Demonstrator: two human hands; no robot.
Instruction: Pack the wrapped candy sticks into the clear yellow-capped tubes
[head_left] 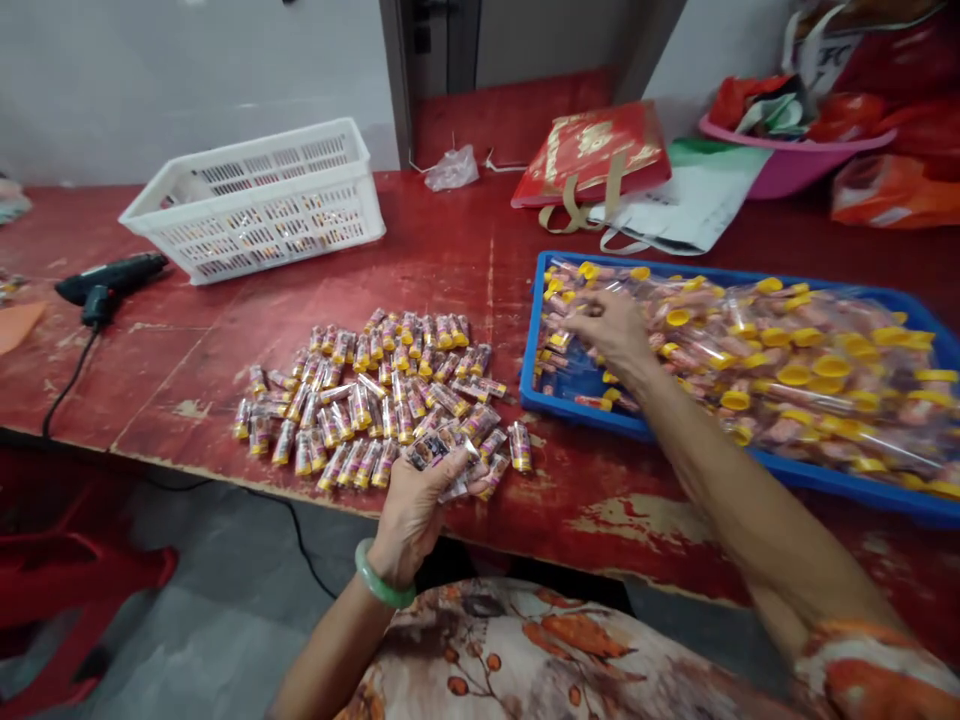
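My left hand (427, 490) is closed on a small bunch of clear printed plastic sleeves (450, 455), thumb on top, at the table's front edge. Just beyond it lies a loose pile of small wrapped tubes (360, 410) with yellow ends and printed labels. My right hand (619, 335) reaches into the left end of a blue tray (529, 350), fingers curled together among small tubes. Whatever its fingertips hold is too small and blurred to make out. Many pinkish tubes with yellow caps (795, 374) and clear plastic fill the rest of the tray.
A white slotted basket (262, 200) stands at the back left, beside a black heat gun (112, 280) with a trailing cord. Behind the tray lie a red gift bag (600, 150), a white bag (690, 200) and a pink basin (802, 165). A red stool (75, 590) is lower left.
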